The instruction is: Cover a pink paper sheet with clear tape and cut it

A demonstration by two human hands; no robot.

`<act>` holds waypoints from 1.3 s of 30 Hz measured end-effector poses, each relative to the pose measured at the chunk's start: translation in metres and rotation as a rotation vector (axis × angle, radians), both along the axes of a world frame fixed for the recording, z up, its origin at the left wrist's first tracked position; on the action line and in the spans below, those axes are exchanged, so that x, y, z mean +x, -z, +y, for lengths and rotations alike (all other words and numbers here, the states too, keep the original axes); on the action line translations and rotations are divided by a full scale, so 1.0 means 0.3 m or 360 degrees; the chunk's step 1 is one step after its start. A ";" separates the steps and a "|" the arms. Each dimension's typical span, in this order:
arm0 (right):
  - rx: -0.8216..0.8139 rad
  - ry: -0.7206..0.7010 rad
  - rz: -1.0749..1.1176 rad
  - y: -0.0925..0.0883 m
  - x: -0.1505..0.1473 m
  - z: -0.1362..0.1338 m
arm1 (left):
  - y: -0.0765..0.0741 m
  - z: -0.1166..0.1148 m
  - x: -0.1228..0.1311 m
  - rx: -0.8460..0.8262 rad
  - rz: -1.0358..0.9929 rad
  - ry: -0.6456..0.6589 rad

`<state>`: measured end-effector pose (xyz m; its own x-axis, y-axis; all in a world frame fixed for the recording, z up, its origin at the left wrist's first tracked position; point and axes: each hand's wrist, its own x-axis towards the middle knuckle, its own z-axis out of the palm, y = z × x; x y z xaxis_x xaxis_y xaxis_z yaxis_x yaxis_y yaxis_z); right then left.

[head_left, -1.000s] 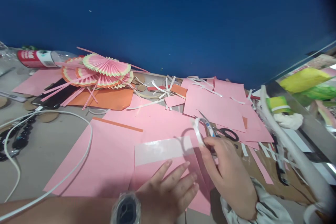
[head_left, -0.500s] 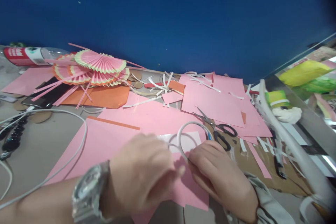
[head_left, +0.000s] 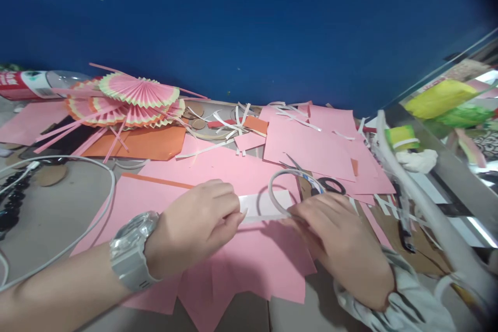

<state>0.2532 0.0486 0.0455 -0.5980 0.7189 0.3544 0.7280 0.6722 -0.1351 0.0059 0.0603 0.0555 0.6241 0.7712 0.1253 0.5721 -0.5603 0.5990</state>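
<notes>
My right hand [head_left: 336, 238] is closed around a thin roll of tape [head_left: 271, 196], a pale ring with blue print inside. From the roll a short whitish strip [head_left: 265, 217] stretches leftward to my left hand [head_left: 198, 223], whose thumb and fingers pinch its end. Just behind the strip, a white rectangular piece [head_left: 264, 203] lies on the pink paper [head_left: 233, 166]. Scissors [head_left: 330, 184] with black handles lie directly behind my right hand, partly hidden by the roll and the fingers.
Pleated paper fans [head_left: 136, 94] rest on orange paper [head_left: 155, 144] at the back left, beside a bottle [head_left: 35, 84]. White paper strips [head_left: 239, 122] are scattered at the back. A cable [head_left: 111, 192] loops on the left. A utility knife [head_left: 405, 236] and a white tube [head_left: 412, 181] are on the right.
My hands have moved apart, and a tape strip now shows stretched between them. The roll has shifted slightly right, covering more of the scissors. The camera view has turned a little right.
</notes>
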 end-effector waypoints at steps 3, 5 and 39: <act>0.0069 0.0109 -0.0058 -0.018 0.045 0.020 | -0.002 0.010 -0.007 -0.0084 -0.0049 -0.0090; 0.0081 0.0158 -0.0131 -0.022 0.063 0.031 | 0.002 0.021 -0.012 -0.0166 -0.0081 -0.0133; -0.0913 0.0118 0.0406 0.063 -0.172 -0.038 | 0.015 -0.019 0.014 -0.0447 0.0171 -0.0053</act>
<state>0.2017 0.0373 0.0265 -0.4870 0.8731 0.0252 0.6673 0.3905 -0.6342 0.0101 0.0547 0.0510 0.5962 0.7865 -0.1612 0.6559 -0.3614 0.6627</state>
